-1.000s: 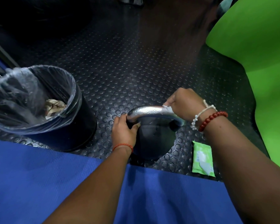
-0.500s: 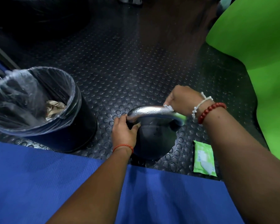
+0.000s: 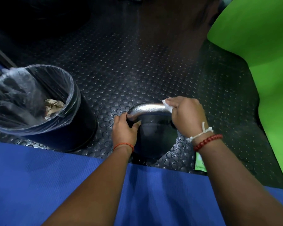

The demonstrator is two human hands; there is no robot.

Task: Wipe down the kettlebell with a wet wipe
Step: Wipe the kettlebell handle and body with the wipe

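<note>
Right grip [image 3: 186, 115] slid wet wipe [image 3: 167, 106] along kettlebell handle [image 3: 147, 108].

A black bin [image 3: 72, 132] stands on the floor at the left of the frame, lined with a clear plastic bag [image 3: 23, 98] folded out over its rim. A crumpled brownish paper [image 3: 53, 106] lies inside. The floor [image 3: 121, 62] is dark rubber studded with round bumps. A blue mat [image 3: 39, 185] covers the bottom of the frame, its far edge just beside the bin's base. A large bright green shape [image 3: 260, 46] fills the right side. A green packet [image 3: 198, 164], partly hidden, lies on the floor at the mat's edge, lower right.
</note>
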